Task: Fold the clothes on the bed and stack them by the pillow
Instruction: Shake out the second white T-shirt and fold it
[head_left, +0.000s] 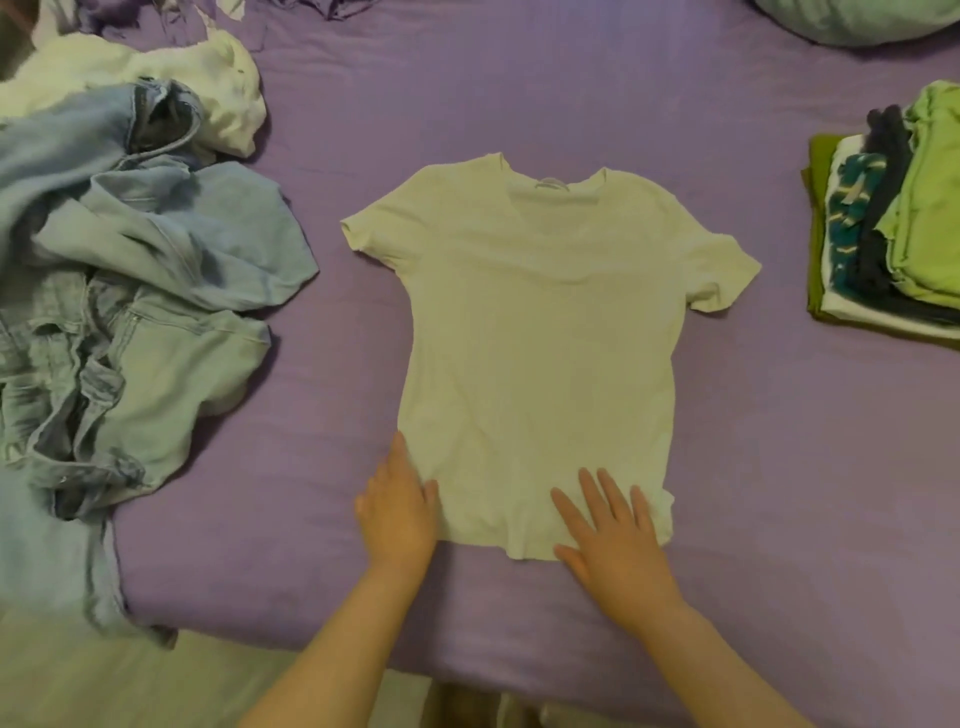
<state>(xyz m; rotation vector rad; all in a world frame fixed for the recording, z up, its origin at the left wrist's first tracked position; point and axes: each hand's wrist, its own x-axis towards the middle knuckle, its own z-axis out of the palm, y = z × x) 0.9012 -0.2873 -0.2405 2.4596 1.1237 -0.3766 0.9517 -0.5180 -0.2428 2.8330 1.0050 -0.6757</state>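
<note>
A white T-shirt (540, 332) lies spread flat on the purple bed sheet (363, 104), collar pointing away from me. My left hand (397, 512) lies flat at the shirt's lower left corner, its thumb over the hem. My right hand (613, 535) presses flat on the lower right part of the hem with fingers straight and spread. A stack of folded clothes (893, 234), green on top, sits at the right edge. A pale pillow (857, 18) shows at the top right corner.
A heap of unfolded denim garments (130, 291) covers the left side of the bed, with a crumpled white garment (171, 83) behind it. The bed's near edge runs below my forearms, with pale floor (156, 686) beyond it.
</note>
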